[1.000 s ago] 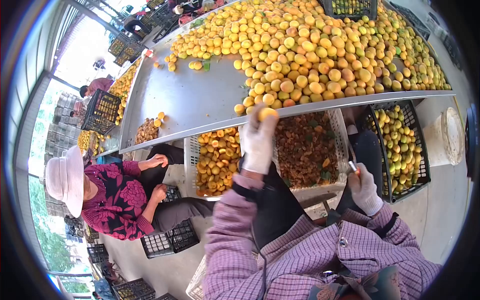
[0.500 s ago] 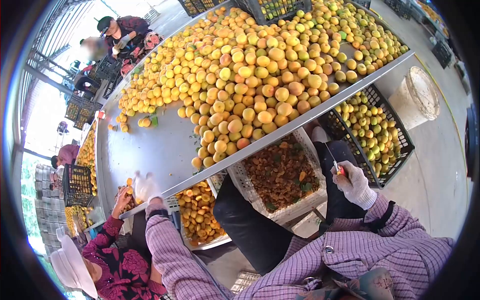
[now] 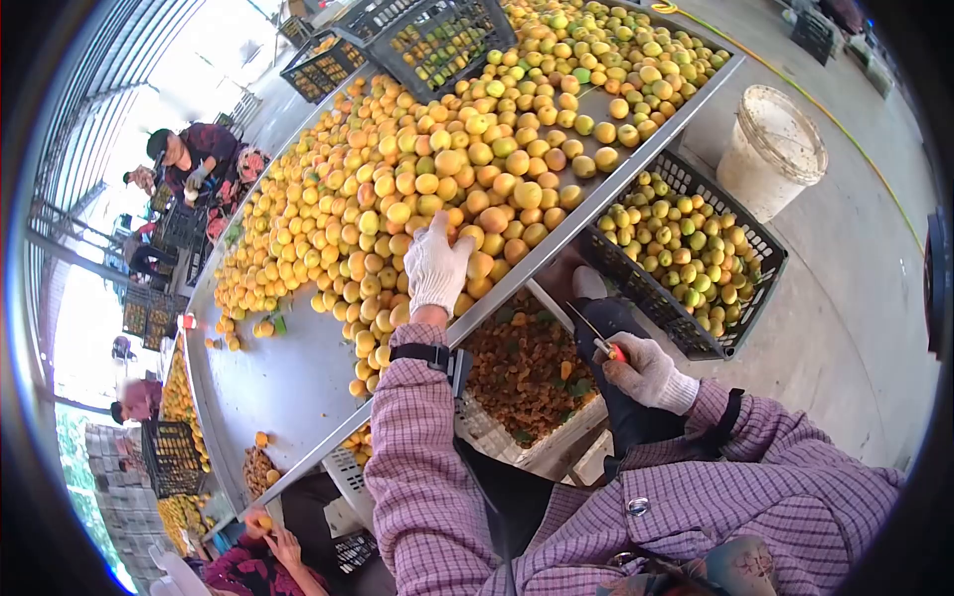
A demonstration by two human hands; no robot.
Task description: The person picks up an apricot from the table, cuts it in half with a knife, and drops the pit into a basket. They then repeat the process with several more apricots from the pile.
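My left hand [image 3: 435,263], in a white knit glove, reaches over the metal table [image 3: 263,382] onto the near side of a large heap of apricots [image 3: 397,184]. Its fingers are stretched out and touch the fruit, with no apricot lifted. Over my lap, my right hand [image 3: 648,377], also gloved, is closed around the red handle of a small knife [image 3: 614,352]. The thin blade points up and to the left. Below the table edge, between my knees, stands a pale crate [image 3: 487,422] full of brown apricot pits with some leaves.
A black crate [image 3: 730,343] of greenish apricots stands right of my knee, with a white bucket [image 3: 770,149] behind it. Another black crate [image 3: 437,45] rests on the table's far side. A co-worker's hands [image 3: 273,536] hold fruit at lower left. Another person [image 3: 194,164] sits across the table.
My left hand has moved from the table's near left corner, right and forward onto the apricot heap. My right hand still holds the knife. The view has shifted.
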